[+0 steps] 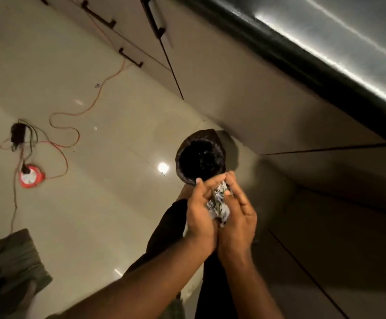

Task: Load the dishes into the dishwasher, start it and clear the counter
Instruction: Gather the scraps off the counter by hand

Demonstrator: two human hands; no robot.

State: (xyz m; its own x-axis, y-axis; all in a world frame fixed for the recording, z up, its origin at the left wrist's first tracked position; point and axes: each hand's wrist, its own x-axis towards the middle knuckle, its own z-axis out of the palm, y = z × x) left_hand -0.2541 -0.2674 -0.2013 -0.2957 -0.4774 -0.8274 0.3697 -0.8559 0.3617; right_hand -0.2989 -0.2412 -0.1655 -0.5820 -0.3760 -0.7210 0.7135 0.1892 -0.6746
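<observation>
Our fingers (230, 183) curl inward from both sides and close on a crumpled wad of wrappers (219, 203) — silvery, printed scraps that look like foil or thin paper. The left hand (200, 212) cups it from one side and the right hand (239, 215) from the other, palms facing, so the wad sits pressed in the hollow between them with only its top and bottom edges showing.

We judge the stuff very light, soft and springy: it will crush without resistance but wants to spring open again, and loose bits could slip out through any gap. It is not fragile, so a firm squeeze does no harm. The best hold is the one we have — enclosing the whole bundle and not pinching one corner — and, in our judgement, opening low over the mouth of the bin would keep pieces from fluttering aside.

Just beyond our fingertips stands the dark bin (201, 161), round, lined with a black bag, on the glossy tiled floor (118, 111) beside the cabinet fronts (245, 88). The counter (325, 54) edge runs dark above them. Farther off on the floor lie an orange cable (109, 77) and a red extension reel (31, 177).
</observation>
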